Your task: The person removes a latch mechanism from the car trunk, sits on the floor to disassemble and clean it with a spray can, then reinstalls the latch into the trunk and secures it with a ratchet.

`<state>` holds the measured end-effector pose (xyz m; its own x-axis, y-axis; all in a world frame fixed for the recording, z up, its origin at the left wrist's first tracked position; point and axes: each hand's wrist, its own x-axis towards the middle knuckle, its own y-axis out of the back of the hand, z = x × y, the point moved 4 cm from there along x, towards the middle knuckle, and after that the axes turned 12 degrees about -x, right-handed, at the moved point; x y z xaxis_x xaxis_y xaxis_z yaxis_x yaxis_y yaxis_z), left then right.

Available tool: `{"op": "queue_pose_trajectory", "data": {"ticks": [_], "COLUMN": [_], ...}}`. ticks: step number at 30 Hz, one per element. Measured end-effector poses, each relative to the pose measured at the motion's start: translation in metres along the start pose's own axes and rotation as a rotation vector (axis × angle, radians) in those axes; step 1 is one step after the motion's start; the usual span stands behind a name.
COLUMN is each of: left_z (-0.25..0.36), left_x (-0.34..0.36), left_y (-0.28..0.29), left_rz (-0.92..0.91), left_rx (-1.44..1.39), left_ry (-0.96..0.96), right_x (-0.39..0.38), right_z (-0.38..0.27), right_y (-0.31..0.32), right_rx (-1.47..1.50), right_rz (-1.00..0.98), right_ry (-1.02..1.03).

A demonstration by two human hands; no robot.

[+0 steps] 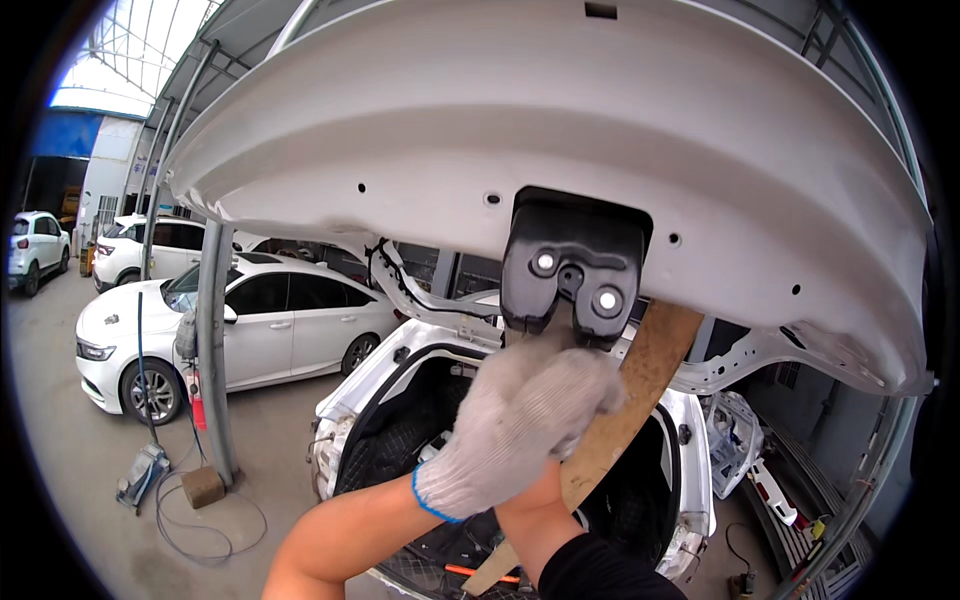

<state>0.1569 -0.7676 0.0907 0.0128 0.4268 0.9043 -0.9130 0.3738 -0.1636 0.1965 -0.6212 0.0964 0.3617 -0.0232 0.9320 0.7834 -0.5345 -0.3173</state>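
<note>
A black tailgate latch (pixel 577 245) with two bright bolt heads sits in a cutout of the raised white tailgate (pixel 400 140). Just below it is my left hand (pixel 515 420), in a pale knit glove with a blue cuff. Its fingers are curled closed, and whatever they grip is hidden. My right forearm (pixel 540 510), with a black sleeve, rises behind the left glove. That glove covers most of my right hand, so its fingers do not show. Behind both arms, a long wooden board (pixel 640 390) slants from the trunk up toward the tailgate.
Beneath lies the open trunk (pixel 390 440), with an orange tool (pixel 480 575) inside. A grey post (pixel 215 350) stands left, near a floor jack (pixel 143 475), a wooden block (pixel 203 487) and a looped hose. White cars (pixel 290 320) are parked beyond; body parts (pixel 735 440) lie right.
</note>
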Motion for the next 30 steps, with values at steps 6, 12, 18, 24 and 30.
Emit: {"op": "queue_pose_trajectory", "data": {"ticks": [6, 12, 18, 24, 30], "left_z": [-0.029, -0.060, -0.177, -0.192, -0.170], "left_x": [-0.073, -0.172, -0.276, -0.323, -0.388], "left_y": [0.099, 0.193, 0.245, 0.251, 0.237], "left_rz": [0.273, 0.856, 1.467, 1.227, 1.405], "left_rx": [-0.120, -0.081, -0.474, -0.595, -0.424], "left_ry": [-0.027, -0.167, 0.420, 0.396, 0.455], "right_x": [-0.062, -0.093, -0.105, -0.123, -0.236], "right_z": [-0.027, -0.176, -0.220, -0.216, -0.164], "right_y": [0.031, 0.065, 0.107, 0.117, 0.125], "right_rx": [0.307, 0.353, 0.085, 0.214, 0.581], "right_rz": [-0.276, -0.943, -1.213, -1.361, -1.528], "right_ry": [-0.034, 0.819, 1.042, 1.110, 1.159]}}
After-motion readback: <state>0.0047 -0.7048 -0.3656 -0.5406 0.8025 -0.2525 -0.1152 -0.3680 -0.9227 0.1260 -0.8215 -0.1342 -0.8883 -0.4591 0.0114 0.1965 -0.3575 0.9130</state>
